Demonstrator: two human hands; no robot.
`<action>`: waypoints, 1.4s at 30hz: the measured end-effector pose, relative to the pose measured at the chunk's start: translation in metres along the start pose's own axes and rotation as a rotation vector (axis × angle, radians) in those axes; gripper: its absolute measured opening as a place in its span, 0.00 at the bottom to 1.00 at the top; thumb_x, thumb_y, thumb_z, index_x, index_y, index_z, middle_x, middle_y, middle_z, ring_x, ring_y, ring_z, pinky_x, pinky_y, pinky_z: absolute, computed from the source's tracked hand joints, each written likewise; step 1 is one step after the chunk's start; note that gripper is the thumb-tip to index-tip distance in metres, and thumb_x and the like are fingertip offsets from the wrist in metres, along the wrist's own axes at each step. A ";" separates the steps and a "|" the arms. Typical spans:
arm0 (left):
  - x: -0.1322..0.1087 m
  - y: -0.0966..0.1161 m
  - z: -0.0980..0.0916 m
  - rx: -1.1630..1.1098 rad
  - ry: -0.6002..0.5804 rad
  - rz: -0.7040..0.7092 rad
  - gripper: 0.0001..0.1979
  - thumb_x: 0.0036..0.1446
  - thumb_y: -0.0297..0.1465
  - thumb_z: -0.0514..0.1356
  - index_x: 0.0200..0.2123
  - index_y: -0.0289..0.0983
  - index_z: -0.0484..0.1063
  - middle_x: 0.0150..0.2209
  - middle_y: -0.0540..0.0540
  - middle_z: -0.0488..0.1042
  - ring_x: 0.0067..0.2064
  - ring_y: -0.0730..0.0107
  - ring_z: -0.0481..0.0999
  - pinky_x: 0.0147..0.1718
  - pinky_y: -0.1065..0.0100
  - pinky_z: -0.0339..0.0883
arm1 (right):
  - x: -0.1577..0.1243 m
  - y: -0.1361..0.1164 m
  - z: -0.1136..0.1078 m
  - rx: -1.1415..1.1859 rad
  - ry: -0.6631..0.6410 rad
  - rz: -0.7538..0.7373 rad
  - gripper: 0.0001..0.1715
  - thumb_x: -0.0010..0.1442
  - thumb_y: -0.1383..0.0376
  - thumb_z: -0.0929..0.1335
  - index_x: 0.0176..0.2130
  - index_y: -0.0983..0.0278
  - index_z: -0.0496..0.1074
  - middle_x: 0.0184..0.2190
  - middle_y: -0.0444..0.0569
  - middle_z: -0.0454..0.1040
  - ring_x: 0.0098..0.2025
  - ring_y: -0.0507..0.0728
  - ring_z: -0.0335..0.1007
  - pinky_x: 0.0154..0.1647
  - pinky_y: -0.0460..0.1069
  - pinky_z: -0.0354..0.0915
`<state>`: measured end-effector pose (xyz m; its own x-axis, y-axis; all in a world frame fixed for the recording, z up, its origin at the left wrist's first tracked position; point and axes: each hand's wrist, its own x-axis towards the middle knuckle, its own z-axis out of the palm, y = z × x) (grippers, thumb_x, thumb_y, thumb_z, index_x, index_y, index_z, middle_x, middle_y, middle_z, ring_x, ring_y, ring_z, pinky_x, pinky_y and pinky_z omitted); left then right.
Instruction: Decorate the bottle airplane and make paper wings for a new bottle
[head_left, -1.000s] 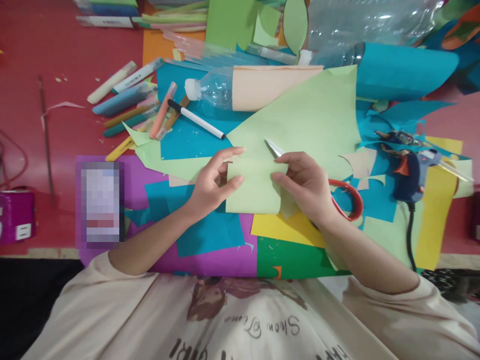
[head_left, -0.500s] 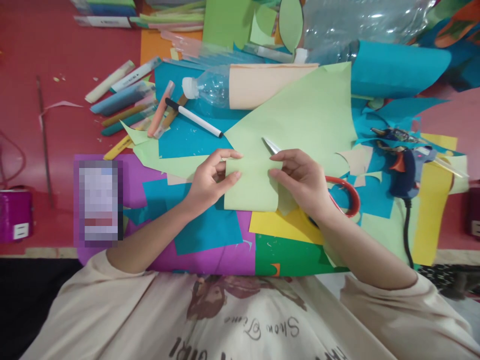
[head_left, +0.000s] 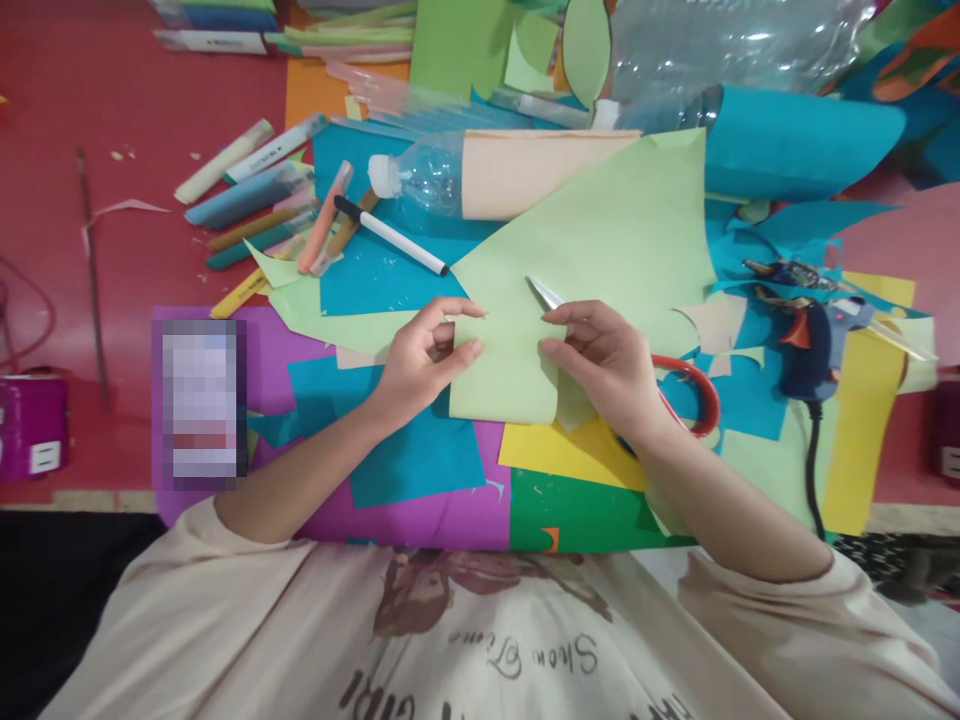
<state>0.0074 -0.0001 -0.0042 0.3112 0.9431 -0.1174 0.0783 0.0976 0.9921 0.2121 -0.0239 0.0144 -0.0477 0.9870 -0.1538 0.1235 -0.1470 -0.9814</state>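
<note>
A small folded piece of light green paper point(head_left: 504, 375) is held between both hands. My left hand point(head_left: 429, 362) pinches its left edge between thumb and fingers. At the right edge, my right hand point(head_left: 604, 362) grips the same piece with thumb and fingertips. Scissors with a red handle point(head_left: 703, 395) lie under my right hand, their metal tip showing beyond the fingers. Behind the folded piece spreads a larger light green sheet point(head_left: 615, 230). A white marker with a black cap point(head_left: 397, 240) rests to the upper left of the hands.
A bottle wrapped in peach paper point(head_left: 532, 175) lies behind, with a blue-wrapped bottle point(head_left: 802, 145) at the right. Several markers point(head_left: 255, 195) are spread at the left, near a phone point(head_left: 201, 400). A glue gun point(head_left: 817, 345) with a cable sits at the right among paper scraps.
The whole view has shifted very slightly. Both hands keep their hold on the folded green paper, with no clear movement.
</note>
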 end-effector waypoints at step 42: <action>0.000 -0.005 -0.001 0.071 0.011 0.087 0.16 0.55 0.42 0.66 0.45 0.41 0.77 0.24 0.52 0.70 0.24 0.76 0.68 0.21 0.76 0.61 | 0.000 -0.002 -0.002 -0.008 0.006 0.001 0.07 0.56 0.67 0.70 0.38 0.61 0.75 0.22 0.41 0.67 0.24 0.49 0.59 0.23 0.47 0.59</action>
<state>0.0056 -0.0002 -0.0094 0.3096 0.9504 -0.0306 0.1190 -0.0069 0.9929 0.2135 -0.0234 0.0164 -0.0415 0.9872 -0.1541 0.1313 -0.1475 -0.9803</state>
